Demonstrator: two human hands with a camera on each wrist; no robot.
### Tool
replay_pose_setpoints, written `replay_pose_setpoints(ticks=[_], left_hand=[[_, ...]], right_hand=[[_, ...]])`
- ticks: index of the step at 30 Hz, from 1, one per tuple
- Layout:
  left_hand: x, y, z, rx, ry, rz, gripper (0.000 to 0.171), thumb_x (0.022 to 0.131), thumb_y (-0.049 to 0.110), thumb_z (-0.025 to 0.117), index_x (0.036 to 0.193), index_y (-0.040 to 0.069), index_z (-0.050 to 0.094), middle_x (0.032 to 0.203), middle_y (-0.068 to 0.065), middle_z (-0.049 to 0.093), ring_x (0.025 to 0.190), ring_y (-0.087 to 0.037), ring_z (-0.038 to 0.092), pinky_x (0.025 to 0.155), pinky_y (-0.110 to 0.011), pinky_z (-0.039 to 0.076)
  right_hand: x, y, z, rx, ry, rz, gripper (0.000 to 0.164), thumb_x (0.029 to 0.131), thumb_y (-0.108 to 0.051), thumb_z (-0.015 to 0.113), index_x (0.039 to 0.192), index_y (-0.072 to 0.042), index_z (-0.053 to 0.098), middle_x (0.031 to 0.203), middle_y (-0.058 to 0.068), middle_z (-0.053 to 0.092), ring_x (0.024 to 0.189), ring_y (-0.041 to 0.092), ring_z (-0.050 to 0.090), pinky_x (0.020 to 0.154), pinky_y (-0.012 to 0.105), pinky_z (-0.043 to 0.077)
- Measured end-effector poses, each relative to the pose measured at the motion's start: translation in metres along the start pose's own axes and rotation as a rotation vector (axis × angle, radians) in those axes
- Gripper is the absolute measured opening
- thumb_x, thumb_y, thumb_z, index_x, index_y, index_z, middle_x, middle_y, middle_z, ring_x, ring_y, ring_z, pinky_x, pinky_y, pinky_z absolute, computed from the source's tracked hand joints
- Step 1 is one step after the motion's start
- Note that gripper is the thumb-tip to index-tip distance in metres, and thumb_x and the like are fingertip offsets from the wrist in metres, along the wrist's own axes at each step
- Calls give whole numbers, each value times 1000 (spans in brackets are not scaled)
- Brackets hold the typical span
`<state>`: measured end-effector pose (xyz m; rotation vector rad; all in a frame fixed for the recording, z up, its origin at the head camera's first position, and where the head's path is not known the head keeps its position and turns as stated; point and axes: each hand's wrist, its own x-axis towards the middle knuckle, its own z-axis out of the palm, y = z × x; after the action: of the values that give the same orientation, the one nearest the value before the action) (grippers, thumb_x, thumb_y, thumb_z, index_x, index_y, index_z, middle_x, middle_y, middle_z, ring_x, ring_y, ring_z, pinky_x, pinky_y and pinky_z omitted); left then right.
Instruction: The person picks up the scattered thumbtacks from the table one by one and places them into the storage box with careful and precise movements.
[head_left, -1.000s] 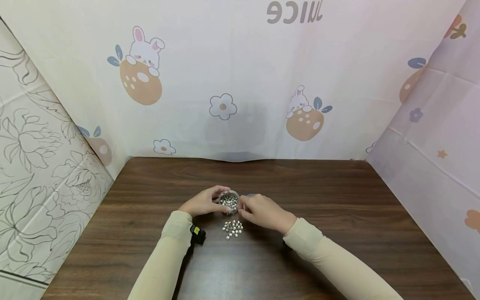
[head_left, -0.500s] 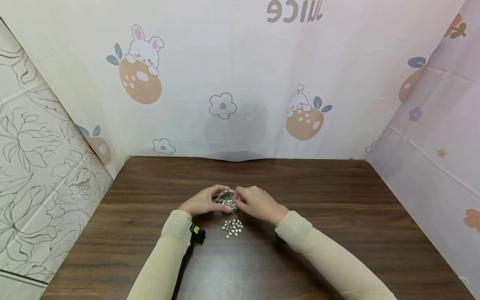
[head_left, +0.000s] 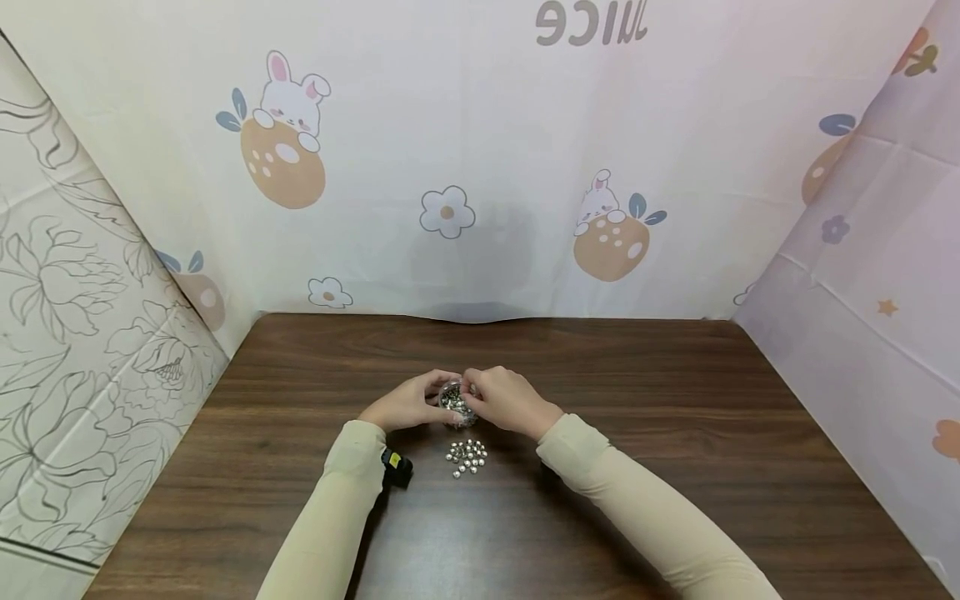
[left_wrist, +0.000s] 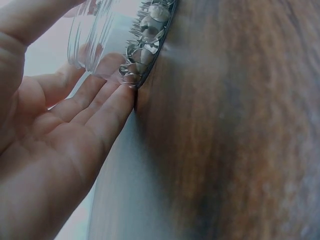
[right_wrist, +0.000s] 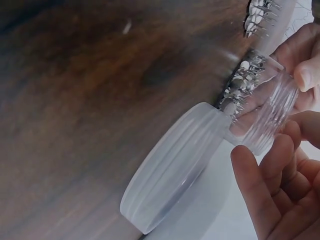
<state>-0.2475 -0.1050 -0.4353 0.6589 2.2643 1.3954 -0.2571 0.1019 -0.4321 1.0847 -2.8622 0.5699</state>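
My left hand (head_left: 411,402) holds a small clear plastic jar (right_wrist: 267,117), fingers round one side and thumb at its rim. Silver thumbtacks (right_wrist: 241,82) lie in the bottom of the jar, points showing through the wall. The thumb and index finger of my right hand (head_left: 510,400) are at the jar's mouth, other fingers bent beside it. I cannot tell whether they pinch a tack. A loose pile of thumbtacks (head_left: 467,457) lies on the table just in front of the jar. In the right wrist view, a translucent round lid (right_wrist: 175,167) sits close by the jar.
Everything stands on a dark wood-grain table (head_left: 637,375). A white curtain with rabbits and flowers (head_left: 480,150) hangs behind its back edge. Beneath the left sleeve sits a black wrist device (head_left: 397,468).
My right hand has moved left, from beside the jar to over its mouth. The left hand and the jar stay where they were, and so does the pile of thumbtacks.
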Motion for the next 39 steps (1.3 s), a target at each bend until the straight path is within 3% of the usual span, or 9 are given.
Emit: replay_pose_setpoints(ticks=[10, 19, 26, 33, 39], left_hand=[[-1, 0, -1, -3, -7, 1, 65, 83, 23, 72, 138, 9, 40, 140, -12, 42, 126, -27, 38, 105, -48, 37], [0, -2, -1, -5, -14, 8, 70, 83, 23, 71, 140, 4, 36, 143, -16, 38, 127, -29, 37, 105, -50, 37], [16, -35, 4, -9, 29, 8, 74, 76, 34, 77, 138, 14, 41, 133, -4, 49, 119, -16, 45, 104, -45, 40], [17, -36, 4, -2, 35, 10, 74, 75, 35, 78, 137, 14, 43, 131, -2, 50, 117, -13, 47, 103, -42, 42], [17, -36, 3, 4, 37, 17, 75, 74, 37, 78, 137, 15, 43, 133, -2, 49, 118, -13, 46, 103, -41, 41]], right_hand=[[-1, 0, -1, -16, -7, 13, 7, 93, -22, 55, 93, -17, 61, 63, -10, 54, 47, 3, 45, 42, 21, 41], [-16, -1, -8, -25, 13, -26, 7, 92, -21, 54, 92, -19, 60, 60, -12, 52, 46, 1, 43, 41, 20, 40], [-31, -7, -11, -21, -18, -37, 5, 89, -19, 55, 89, -19, 60, 62, -14, 52, 49, 0, 45, 43, 19, 42], [-40, -10, -8, -23, -36, -94, 4, 87, -17, 58, 85, -20, 60, 64, -15, 52, 54, -1, 45, 47, 18, 42], [-47, -11, -4, -21, -72, -124, 7, 86, -15, 59, 82, -20, 58, 60, -15, 49, 50, -3, 41, 44, 15, 39]])
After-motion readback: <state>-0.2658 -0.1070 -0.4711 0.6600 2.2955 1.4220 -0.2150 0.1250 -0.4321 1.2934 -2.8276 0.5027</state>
